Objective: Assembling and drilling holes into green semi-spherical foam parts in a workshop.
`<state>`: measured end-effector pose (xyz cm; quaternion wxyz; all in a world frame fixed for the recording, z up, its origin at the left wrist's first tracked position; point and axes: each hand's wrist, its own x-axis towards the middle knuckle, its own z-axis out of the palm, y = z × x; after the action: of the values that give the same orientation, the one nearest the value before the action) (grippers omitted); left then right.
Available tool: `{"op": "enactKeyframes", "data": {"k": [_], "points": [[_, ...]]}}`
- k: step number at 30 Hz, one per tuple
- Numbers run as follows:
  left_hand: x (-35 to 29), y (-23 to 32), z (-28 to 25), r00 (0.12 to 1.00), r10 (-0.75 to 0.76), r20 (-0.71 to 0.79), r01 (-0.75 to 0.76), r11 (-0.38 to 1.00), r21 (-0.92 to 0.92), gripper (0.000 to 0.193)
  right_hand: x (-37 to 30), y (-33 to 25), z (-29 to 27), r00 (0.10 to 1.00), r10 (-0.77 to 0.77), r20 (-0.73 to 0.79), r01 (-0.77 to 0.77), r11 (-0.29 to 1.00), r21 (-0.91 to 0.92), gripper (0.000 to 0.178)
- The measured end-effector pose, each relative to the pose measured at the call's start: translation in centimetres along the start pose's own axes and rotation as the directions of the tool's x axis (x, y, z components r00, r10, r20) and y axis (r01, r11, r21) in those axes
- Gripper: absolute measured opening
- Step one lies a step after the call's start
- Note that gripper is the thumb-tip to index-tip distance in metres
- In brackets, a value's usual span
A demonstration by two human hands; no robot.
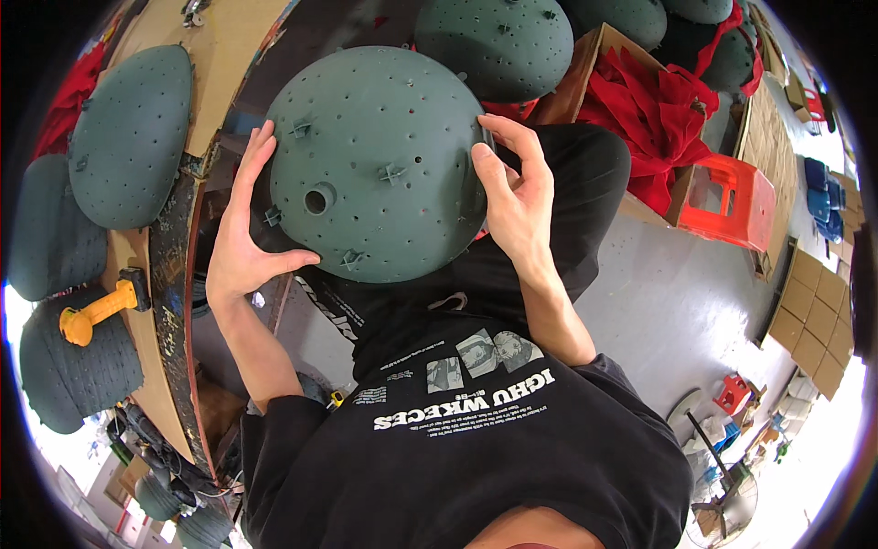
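Between my hands, over my lap, is a large dark green plastic dome shell [384,119], dotted with small holes. It has one larger round hole with a raised rim and several cross-shaped pegs sticking out. My left hand [242,242] grips its left edge, thumb along the near rim and fingers up the side. On the opposite edge rests my right hand [517,197], with thumb and bent fingers against the rim. The dome's underside is hidden.
To the left, a worn-edged workbench [174,311] bears another green dome [133,137], stacked shells [80,366] and a yellow-and-black tool [96,311]. More domes [494,46] lie ahead. At right are red cloth [640,119] in a cardboard box and a red plastic stool [732,201].
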<state>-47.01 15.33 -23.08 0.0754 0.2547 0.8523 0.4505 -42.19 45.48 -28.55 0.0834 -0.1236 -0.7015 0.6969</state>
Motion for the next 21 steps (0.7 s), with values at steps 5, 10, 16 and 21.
{"op": "enactKeyframes", "data": {"k": [5,10,16,21], "points": [[0.3,-0.3,-0.3,1.0,0.009,0.025,-0.01,1.0,0.027,0.123,0.1,0.2,0.3,0.999,-0.038,-0.017,0.036,0.994,-0.105,0.043],[0.4,-0.2,0.2,0.998,0.0,0.056,-0.004,0.997,0.075,0.123,0.2,0.5,0.3,1.0,0.002,-0.007,-0.003,0.982,-0.187,0.059],[0.3,-0.2,0.6,0.998,0.025,0.051,-0.029,0.995,0.093,0.119,0.3,0.7,1.0,1.0,-0.011,0.011,0.014,0.959,-0.285,0.076],[0.4,-0.2,0.4,0.998,0.046,0.048,-0.05,0.995,0.083,0.116,0.4,1.4,1.1,0.998,-0.058,-0.011,0.052,0.956,-0.29,0.069]]}}
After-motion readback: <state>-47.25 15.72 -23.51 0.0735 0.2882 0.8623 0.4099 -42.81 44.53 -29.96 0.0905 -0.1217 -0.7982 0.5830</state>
